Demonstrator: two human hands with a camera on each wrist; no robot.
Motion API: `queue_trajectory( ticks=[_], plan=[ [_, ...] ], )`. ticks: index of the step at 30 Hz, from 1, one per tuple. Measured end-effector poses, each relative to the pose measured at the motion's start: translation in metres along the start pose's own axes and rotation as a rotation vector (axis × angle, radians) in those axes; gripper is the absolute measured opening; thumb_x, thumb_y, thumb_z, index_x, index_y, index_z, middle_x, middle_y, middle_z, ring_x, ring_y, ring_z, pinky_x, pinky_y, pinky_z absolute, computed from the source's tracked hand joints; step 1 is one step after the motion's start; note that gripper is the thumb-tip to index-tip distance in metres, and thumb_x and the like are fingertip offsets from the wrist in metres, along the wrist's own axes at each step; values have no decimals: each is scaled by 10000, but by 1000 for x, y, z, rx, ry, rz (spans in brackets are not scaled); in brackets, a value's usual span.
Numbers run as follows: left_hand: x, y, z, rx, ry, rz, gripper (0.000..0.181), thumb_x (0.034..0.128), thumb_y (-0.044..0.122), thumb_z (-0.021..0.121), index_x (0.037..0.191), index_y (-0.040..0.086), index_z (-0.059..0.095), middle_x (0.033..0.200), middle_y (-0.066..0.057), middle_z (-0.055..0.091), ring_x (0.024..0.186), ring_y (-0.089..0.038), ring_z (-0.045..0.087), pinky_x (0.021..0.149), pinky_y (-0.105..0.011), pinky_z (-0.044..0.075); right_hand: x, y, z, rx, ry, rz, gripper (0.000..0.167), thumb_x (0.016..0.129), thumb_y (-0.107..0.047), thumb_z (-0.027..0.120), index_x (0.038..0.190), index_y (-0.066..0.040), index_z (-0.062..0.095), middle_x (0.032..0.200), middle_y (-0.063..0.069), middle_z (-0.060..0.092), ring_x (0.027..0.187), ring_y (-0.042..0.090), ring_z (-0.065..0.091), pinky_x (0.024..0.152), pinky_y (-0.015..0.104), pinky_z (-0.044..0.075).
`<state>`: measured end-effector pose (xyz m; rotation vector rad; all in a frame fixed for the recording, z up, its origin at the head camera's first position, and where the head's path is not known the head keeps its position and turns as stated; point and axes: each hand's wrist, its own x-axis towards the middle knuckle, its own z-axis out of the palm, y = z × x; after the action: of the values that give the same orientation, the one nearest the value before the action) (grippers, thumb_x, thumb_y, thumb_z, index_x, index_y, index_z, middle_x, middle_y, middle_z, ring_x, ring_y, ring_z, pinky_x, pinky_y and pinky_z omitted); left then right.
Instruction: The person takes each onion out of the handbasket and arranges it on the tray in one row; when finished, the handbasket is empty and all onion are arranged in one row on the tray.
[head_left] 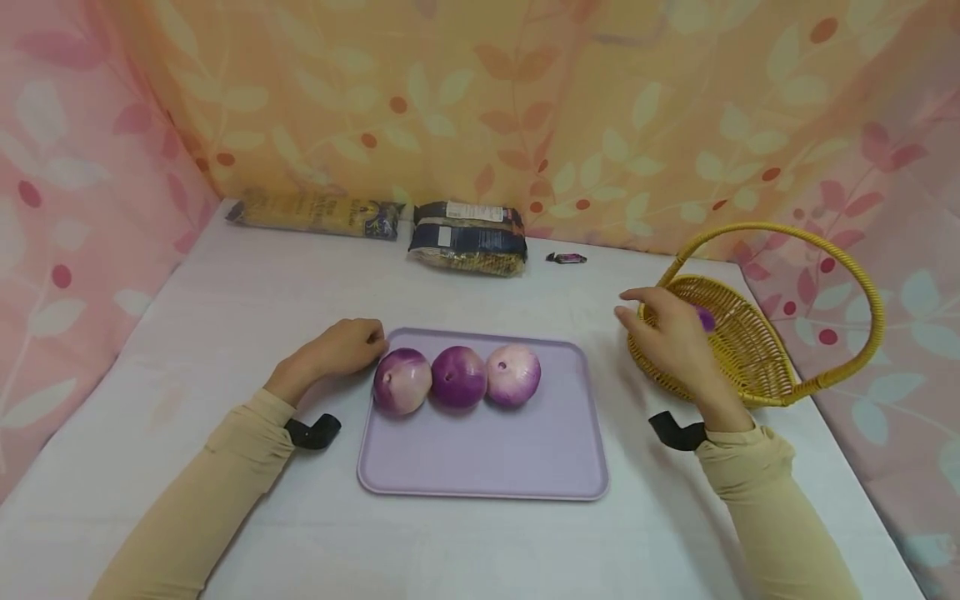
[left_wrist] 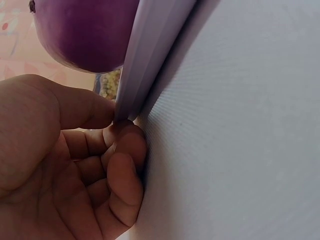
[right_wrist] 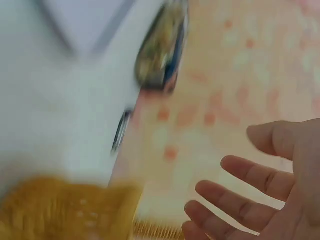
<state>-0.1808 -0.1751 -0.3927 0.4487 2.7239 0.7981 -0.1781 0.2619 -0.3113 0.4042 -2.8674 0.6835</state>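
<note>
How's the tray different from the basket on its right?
The tray is pale purple and smooth with a low rim; the basket is yellow and woven with a tall arched handle. The tray bears three purple-and-white vegetables; the basket shows one partly hidden purple thing. The left hand grips the tray's edge; no hand grips the basket. Both rest on the white surface.

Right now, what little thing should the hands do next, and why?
I think the right hand should probably dip toward the purple thing in the basket. It's open, holds nothing and is near the basket. The left hand pinches the tray, where bare space shows beside three round purple-and-white things.
</note>
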Motion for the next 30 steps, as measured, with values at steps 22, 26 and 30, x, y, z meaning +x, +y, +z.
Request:
queue_trajectory(
  ticks=[22, 26, 30],
  plan=[
    [0, 0, 0, 5, 14, 7, 191, 954, 169, 505, 792, 86, 565, 725, -46, 532, 732, -191, 511, 645, -280, 376, -2, 111, -17, -216, -228, 187, 675, 944, -242, 596, 1475, 38, 288, 1386, 460, 274, 1208, 609, 371, 1007, 710, 318],
    [0, -2, 1, 3, 22, 0, 192, 951, 174, 508, 787, 92, 567, 720, -40, 534, 726, -185, 511, 642, -278, 379, -4, 112, -20, -184, -224, 235, 725, 893, -212, 656, 1441, 69, 274, 1369, 445, 294, 1200, 588, 385, 1023, 707, 302],
    [0, -1, 1, 7, 24, 9, 192, 952, 173, 507, 792, 91, 572, 730, -43, 541, 733, -188, 512, 652, -280, 382, -9, 115, -21, -191, -190, 262, 695, 936, -304, 612, 1388, 112, 289, 1302, 405, 401, 1173, 550, 432, 1025, 684, 324]
  ],
)
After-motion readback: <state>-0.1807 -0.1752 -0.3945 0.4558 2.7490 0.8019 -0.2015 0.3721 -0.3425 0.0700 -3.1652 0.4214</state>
